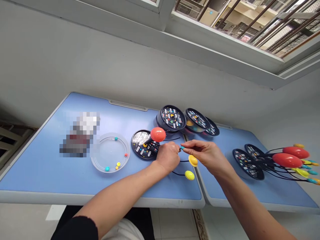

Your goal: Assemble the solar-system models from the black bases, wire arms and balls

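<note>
Right hand (206,155), grip pinching blue bead (182,147) over counter (62,176), just beside left hand (168,156), curled tight, probably round rod hidden from here. Best: steady both wrists, keep bead square, mind ringed yellow ball (193,160).

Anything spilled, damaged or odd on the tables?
Nothing looks spilled or visibly damaged; the small beads lie inside the clear dish. One oddity: a pixelated patch over the left table hides whatever is there.
</note>
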`<state>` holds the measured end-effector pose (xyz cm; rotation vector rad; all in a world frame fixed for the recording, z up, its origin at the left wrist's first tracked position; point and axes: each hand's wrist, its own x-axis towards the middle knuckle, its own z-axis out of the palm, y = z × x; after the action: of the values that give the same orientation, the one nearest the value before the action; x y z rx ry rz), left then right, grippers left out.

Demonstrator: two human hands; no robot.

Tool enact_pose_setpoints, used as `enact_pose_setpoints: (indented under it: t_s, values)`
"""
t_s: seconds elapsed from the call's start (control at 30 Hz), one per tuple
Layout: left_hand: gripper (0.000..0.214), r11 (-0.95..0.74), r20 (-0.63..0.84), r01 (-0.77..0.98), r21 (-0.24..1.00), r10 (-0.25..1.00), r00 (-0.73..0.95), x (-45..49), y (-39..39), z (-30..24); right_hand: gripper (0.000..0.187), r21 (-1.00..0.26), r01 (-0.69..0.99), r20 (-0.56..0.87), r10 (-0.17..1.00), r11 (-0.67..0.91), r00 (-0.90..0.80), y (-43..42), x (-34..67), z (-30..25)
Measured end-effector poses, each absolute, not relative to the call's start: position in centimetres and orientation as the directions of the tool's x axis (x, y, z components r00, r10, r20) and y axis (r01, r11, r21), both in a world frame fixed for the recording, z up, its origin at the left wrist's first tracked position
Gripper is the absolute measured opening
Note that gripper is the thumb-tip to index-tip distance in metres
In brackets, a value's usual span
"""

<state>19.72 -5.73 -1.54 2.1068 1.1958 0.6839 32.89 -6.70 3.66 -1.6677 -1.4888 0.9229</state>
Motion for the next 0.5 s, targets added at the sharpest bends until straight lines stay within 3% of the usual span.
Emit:
enact_pose_setpoints:
  t_s: [0.33,0.5]
  values:
    - [0.028,-0.360,0.118,0.582,0.729,0.904,0.411,19.92,-6.00,-1.44,0.031,-0.772,0.636,-0.020,1.000,-0.012,-0.007,-6.30,33.26,3.21]
    - [0.028,-0.339,0.115,0.586,0.736,0.916,0.385,19.86,-6.03,-1.61,0.027,-0.798,0.603,-0.017,1.000,0.001,-0.024,-6.28,33.31,2.84]
